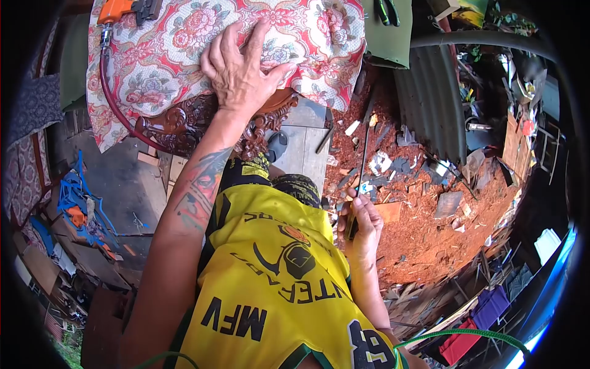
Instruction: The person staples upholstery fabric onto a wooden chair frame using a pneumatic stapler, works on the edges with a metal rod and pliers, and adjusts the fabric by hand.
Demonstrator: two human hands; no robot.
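Floral red-and-cream fabric covers a piece of furniture with a carved dark wood edge. My left hand lies palm down on the fabric near its front edge, fingers spread, holding nothing. Low at my right side, my right hand is closed around the dark handle of what looks like a screwdriver. Its long thin shaft points forward, away from the fabric. On the fabric's far left corner rests an orange air stapler, partly cut off by the frame, joined to a dark red hose.
Green-handled pliers lie on a green surface at the far right. Corrugated sheet leans beyond it. Reddish ground strewn with scraps spreads on my right. Blue strapping lies tangled at left.
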